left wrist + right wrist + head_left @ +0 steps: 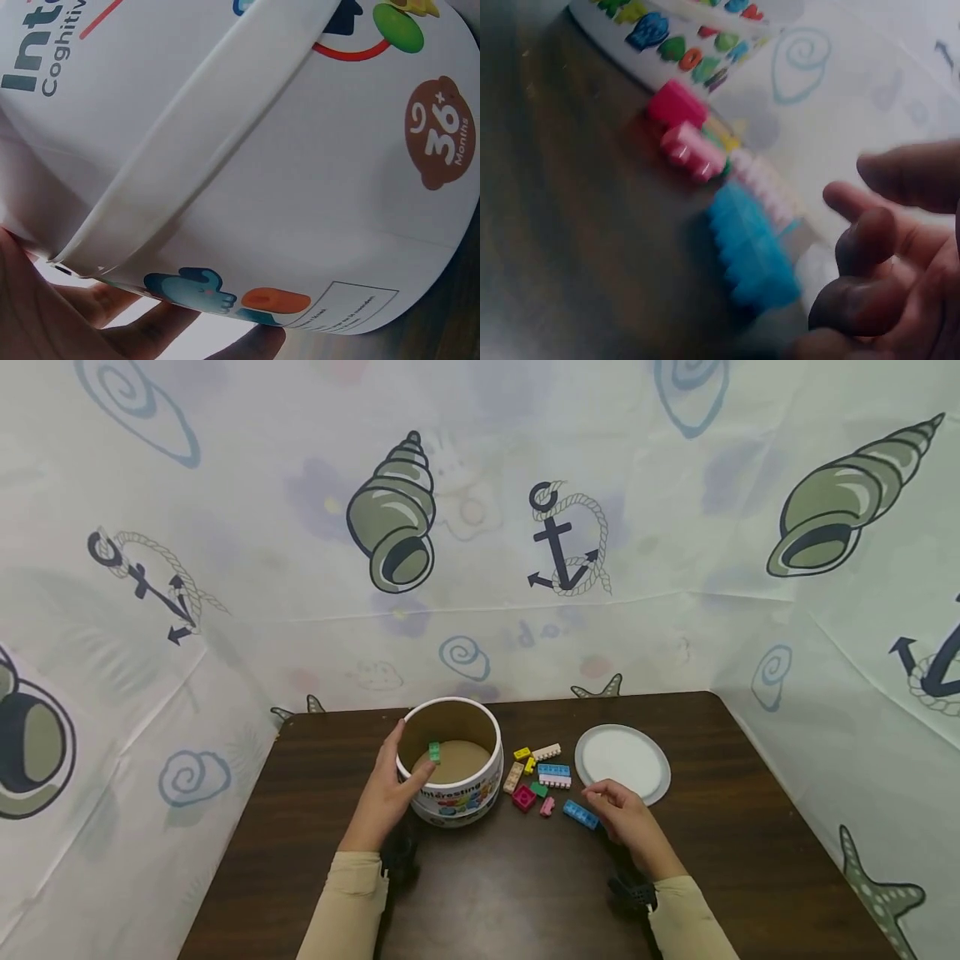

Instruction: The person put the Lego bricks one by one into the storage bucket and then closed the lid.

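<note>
My left hand (384, 802) grips a white printed tub (453, 795), its thumb over the near rim and its fingers along the left side. In the left wrist view the same tub (300, 180) with its white handle (187, 142) fills the picture. A small green brick (434, 752) shows within the tub's mouth. My right hand (628, 822) hovers by the blue brick (581, 814) and the white lid (633, 758), fingers loosely bent. In the right wrist view nothing lies between those fingers (862, 307), and the blue brick (754, 247) is just beside them.
Several loose bricks lie between tub and lid, among them a magenta brick (523, 798), a pink brick (547, 807), a tan brick (513, 777) and a yellow brick (522, 753). Patterned cloth (480, 527) hangs behind the dark wooden table (495, 902).
</note>
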A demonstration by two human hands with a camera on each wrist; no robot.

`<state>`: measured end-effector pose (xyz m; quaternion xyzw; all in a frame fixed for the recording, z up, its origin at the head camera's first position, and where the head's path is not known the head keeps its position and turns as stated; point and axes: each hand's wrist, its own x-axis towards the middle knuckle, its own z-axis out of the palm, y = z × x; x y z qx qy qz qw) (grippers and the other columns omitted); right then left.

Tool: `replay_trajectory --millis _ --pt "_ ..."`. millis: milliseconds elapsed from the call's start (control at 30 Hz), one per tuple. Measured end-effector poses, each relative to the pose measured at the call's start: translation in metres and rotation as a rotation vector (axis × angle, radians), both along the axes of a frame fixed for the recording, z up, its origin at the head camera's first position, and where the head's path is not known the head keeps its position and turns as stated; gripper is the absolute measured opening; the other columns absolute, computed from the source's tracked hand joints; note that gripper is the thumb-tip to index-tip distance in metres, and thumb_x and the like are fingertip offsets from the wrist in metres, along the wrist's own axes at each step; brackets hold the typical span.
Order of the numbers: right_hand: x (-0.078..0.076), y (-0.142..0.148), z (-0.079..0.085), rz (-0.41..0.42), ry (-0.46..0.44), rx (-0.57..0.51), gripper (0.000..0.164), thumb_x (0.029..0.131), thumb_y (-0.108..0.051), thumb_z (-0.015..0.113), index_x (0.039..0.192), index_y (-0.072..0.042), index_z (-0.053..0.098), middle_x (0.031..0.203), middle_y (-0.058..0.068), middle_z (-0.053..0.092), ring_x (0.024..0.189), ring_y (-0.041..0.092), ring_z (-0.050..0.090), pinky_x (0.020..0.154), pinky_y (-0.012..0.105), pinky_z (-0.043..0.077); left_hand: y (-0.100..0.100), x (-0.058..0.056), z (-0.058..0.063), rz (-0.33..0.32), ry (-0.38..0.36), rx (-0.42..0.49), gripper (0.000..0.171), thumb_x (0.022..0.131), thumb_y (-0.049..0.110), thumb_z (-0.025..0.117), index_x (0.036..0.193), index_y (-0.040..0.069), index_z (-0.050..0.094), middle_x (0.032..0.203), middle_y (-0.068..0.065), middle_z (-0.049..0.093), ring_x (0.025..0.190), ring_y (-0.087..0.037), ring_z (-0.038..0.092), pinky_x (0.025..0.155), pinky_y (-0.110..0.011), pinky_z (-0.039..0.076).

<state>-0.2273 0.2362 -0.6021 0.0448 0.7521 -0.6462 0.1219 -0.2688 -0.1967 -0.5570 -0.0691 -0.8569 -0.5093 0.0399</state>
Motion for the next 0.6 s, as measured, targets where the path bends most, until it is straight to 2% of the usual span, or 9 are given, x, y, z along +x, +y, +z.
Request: replay_trajectory --millis 133,333,433,600 --pt "0.001 0.002 -0.01 0.003 0.021 -0.009 0.043 0.106 -0.036 0.072 0.134 -0.004 0.068 0.073 -0.003 0.046 0.054 0.011 0.038 0.05 0.025 0.034 0.0 -0.002 -0.002 0.008 0.002 0.009 0.096 0.099 0.06 0.073 0.173 0.047 0.014 0.182 -0.005 0.02 0.163 -0.041 0.033 0.123 -0.074 0.033" --pt "-0.005 0.001 -0.016 0.015 0.06 0.103 0.04 0.097 -0.038 0.083 0.126 -0.013 0.074 0.077 0.0 0.046 0.064 0.014 0.042 0.058 0.026 0.038 0.001 -0.004 -0.005 0.016 0.001 0.009 0.094 0.099 0.062 0.072 0.17 0.054 0.012 0.182 -0.003 0.02 0.163 -0.039 0.033 0.124 -0.074 0.033" --pt "-0.007 0.0 -0.019 0.034 0.077 0.137 0.039 0.093 -0.034 0.087 0.124 -0.013 0.074 0.077 0.003 0.047 0.067 0.016 0.044 0.062 0.028 0.039 0.001 -0.003 -0.005 0.012 0.007 0.012 0.094 0.1 0.059 0.073 0.172 0.051 0.013 0.182 -0.003 0.02 0.164 -0.039 0.032 0.124 -0.074 0.032" --pt "-0.009 -0.001 -0.024 0.036 0.094 0.155 0.047 0.09 -0.027 0.091 0.131 -0.013 0.073 0.073 0.0 0.041 0.063 0.015 0.039 0.06 0.028 0.035 0.001 -0.003 -0.005 0.002 0.001 0.026 0.094 0.101 0.052 0.074 0.173 0.049 0.012 0.182 -0.002 0.018 0.164 -0.042 0.031 0.123 -0.075 0.032"
